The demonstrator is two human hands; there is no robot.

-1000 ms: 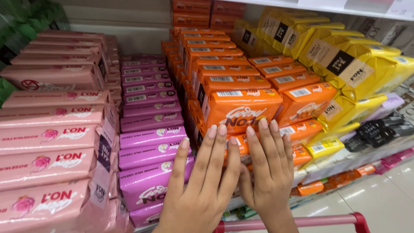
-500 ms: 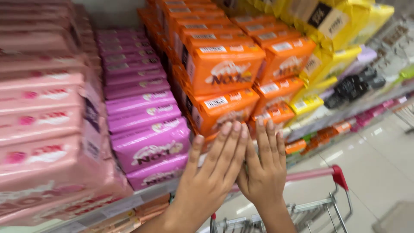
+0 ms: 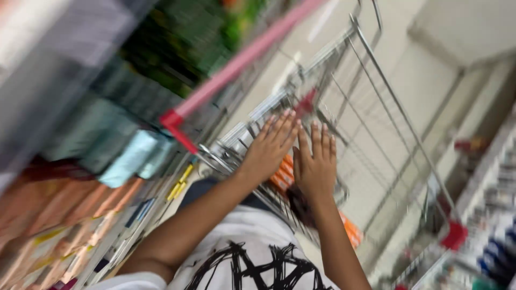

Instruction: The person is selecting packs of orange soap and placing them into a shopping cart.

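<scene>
My left hand [image 3: 270,146] and my right hand [image 3: 315,164] lie side by side, fingers straight and close together, backs toward me. They press on an orange pack [image 3: 284,176] held under the palms, just inside the near end of a wire shopping cart [image 3: 376,86]. Most of the pack is hidden by the hands. A second orange pack [image 3: 352,230] shows lower in the cart beside my right forearm. The whole view is tilted and blurred.
The cart's pink handle bar [image 3: 242,59] runs diagonally above my hands. Shelves on the left hold teal packs [image 3: 123,153] and orange-pink packs [image 3: 54,212]. Another shelf [image 3: 492,215] with blurred goods stands at the right. Pale floor tiles [image 3: 424,80] lie beyond the cart.
My hands have left the shelf of orange packs and swung over to the cart, with an orange pack now under them. The view has turned away from the shelf and tilted.
</scene>
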